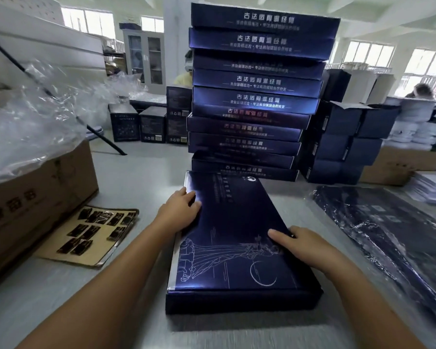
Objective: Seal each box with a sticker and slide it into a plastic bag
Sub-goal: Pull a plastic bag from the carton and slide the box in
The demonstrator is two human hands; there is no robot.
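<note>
Head camera looks down along two bare forearms to a flat dark-blue box (237,248) lying closed on the grey table (126,177), its short end towards the person and its long side running away. White line art covers the near half of the lid.

Left hand (180,210) rests on the box's left edge about halfway along. Its fingers are laid loosely over the lid and pinch nothing. Right hand (305,244) lies on the lid by the right edge. One digit is stretched flat across the top and the others are bent at the edge. Whether they hook around that edge cannot be told.

Left of the box, a brown sticker sheet (96,233) with rows of dark labels lies on the table, well apart from it. Beside the sheet stands a cardboard carton (35,192), with crumpled clear plastic bags (30,122) spilling from its top. On the right, dark bagged boxes (388,227) lie flat under glossy film, near the box but not touching it.

Just beyond the box's far end rises a tall stack of boxes (257,96) of the same kind, slightly uneven, with white lettering on their sides. Squarer dark cartons (342,142) are piled to its right and several small upright boxes (151,127) stand to its left. Farther back are a glass-fronted cabinet (145,59), windows, and a person (418,102) at a distant table on the right.
</note>
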